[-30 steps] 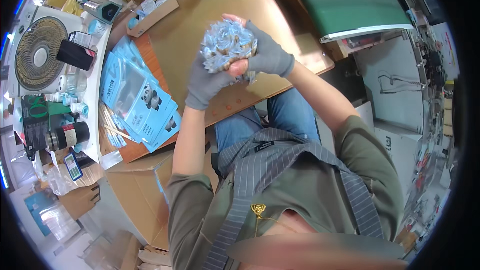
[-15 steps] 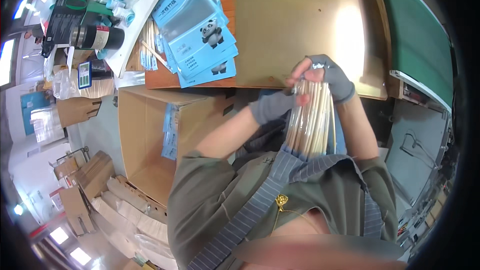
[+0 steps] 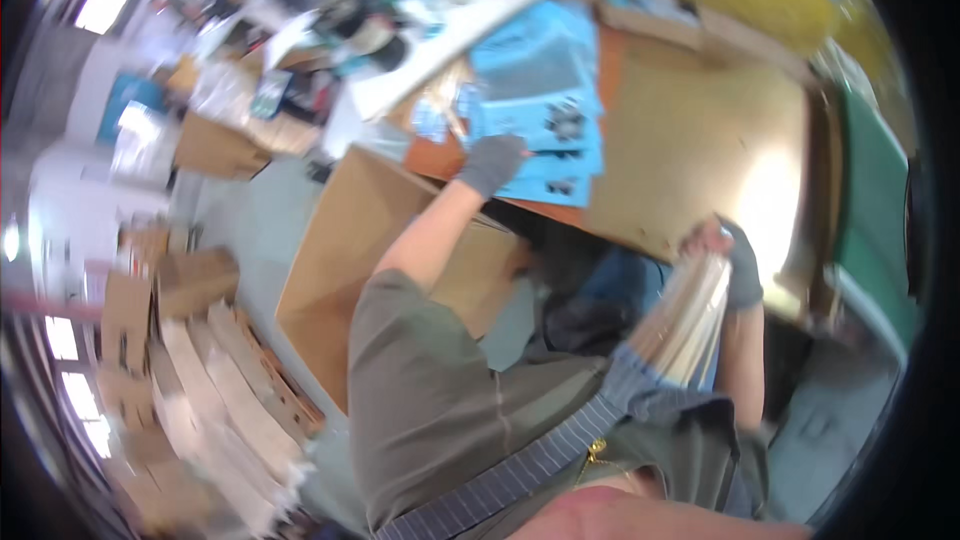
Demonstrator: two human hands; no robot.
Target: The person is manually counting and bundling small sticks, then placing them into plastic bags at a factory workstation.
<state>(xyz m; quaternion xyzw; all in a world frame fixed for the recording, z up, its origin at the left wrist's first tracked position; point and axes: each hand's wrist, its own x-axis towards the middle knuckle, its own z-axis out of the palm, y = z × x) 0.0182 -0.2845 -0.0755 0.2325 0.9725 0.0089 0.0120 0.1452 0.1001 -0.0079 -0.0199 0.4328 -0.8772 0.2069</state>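
A bundle of pale wooden chopsticks in clear wrapping (image 3: 683, 315) stands slanted against my front. My right hand (image 3: 735, 258), in a grey fingerless glove, is closed around its upper end. Over at the table's near left part, my left hand (image 3: 495, 162), gloved the same way, reaches to the lower edge of a fanned stack of blue plastic bags with panda pictures (image 3: 550, 125). Motion blurs its fingers, so whether it grips a bag cannot be made out. Loose chopsticks (image 3: 447, 105) lie beside the stack.
A large open cardboard box (image 3: 340, 250) stands below the table at my left. The tan tabletop board (image 3: 690, 140) stretches right of the bags. A cluttered white table (image 3: 480, 30) is at the upper left, a green surface (image 3: 870, 220) at the right.
My left hand has let go of the chopstick bundle and moved up and left to the blue bags. My right hand keeps the bundle. The view has turned and blurred.
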